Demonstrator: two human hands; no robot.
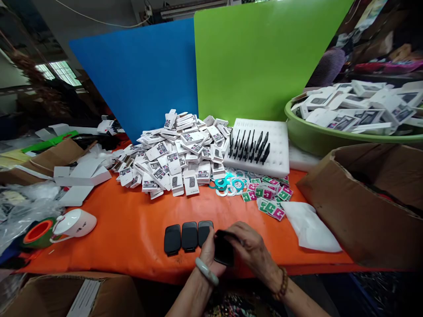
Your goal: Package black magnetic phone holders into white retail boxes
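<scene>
Close to the table's front edge, my left hand is closed around a flat black rounded device. The fingers of my right hand are bent onto its top edge, gripping it from the right; what lies under the fingertips is partly hidden. To the left, three similar black devices lie flat in a row: one at the left, one in the middle and one at the right, the last partly covered by my left hand.
Beyond my hands are piled small white boxes, teal rings, green-and-pink packets and a white foam block holding upright black pieces. A white cup lies left; a cardboard box and green basin stand right.
</scene>
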